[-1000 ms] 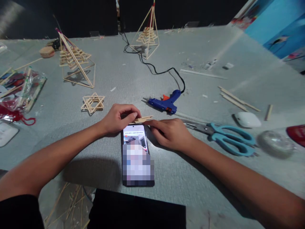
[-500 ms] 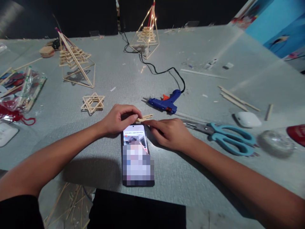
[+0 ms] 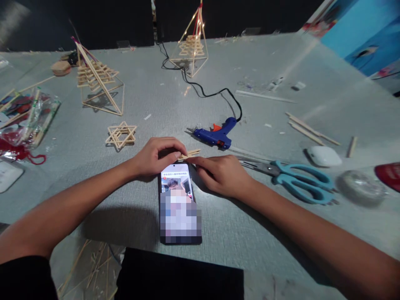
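My left hand (image 3: pixel 161 155) is curved on the table, its thumb and fingers closed around one end of several short wooden sticks (image 3: pixel 193 153). From the other side, my right hand (image 3: pixel 223 173) presses its index fingertip against the same sticks, its other fingers curled under. Part of the sticks is hidden behind the left fingers. Just below both hands lies a lit phone (image 3: pixel 175 177), its screen partly blurred. A blue glue gun (image 3: pixel 215 135) with an orange trigger rests beyond the right hand. To the left sits a six-pointed star of stacked sticks (image 3: pixel 121 136).
Two stick pyramids stand behind: a left one (image 3: pixel 100 83) and one with small lights (image 3: pixel 193 50). Light-blue scissors (image 3: pixel 290 177), loose sticks (image 3: pixel 308 131), a white case (image 3: pixel 323 156) and a tape roll (image 3: pixel 361 187) lie right. Plastic-wrapped packets (image 3: pixel 34 114) lie left. A black cord (image 3: pixel 203 92) crosses the table.
Both hands stay at the sticks in almost the same pose. The whole view has shifted very slightly.
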{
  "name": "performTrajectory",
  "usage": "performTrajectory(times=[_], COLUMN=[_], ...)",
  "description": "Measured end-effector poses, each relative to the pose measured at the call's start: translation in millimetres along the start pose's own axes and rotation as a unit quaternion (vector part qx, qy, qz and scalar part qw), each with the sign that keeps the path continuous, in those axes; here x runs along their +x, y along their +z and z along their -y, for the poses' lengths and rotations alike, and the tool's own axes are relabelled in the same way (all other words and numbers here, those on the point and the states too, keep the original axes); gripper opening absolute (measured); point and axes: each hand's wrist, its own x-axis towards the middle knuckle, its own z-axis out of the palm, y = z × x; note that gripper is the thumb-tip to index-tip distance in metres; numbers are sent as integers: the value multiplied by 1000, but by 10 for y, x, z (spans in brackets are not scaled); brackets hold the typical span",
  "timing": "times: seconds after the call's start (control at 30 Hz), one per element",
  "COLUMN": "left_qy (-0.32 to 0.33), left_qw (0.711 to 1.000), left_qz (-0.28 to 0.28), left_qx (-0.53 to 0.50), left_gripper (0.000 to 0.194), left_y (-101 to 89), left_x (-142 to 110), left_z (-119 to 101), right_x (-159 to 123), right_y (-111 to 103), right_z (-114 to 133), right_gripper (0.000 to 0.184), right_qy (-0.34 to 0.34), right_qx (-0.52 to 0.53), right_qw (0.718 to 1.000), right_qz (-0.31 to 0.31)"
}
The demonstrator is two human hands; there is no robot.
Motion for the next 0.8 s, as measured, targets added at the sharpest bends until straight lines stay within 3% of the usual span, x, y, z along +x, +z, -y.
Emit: performTrajectory(times=[0.6,0.8], left_qy=[-24,-23], left_qw=[1000,1000], left_qz=[9,8], left_qx=[-14,-12], left_gripper=[28,29], left_y=[-22,-24], left_x=[3,2], left_z=[-8,-22], right_x=[-4,-21], right_y=[4,-1], right_z=[-7,-46], right_gripper=[44,38], right_qy=[5,-26], right_qx=[7,38], right_qw=[1000,998], right_qz=[12,-43])
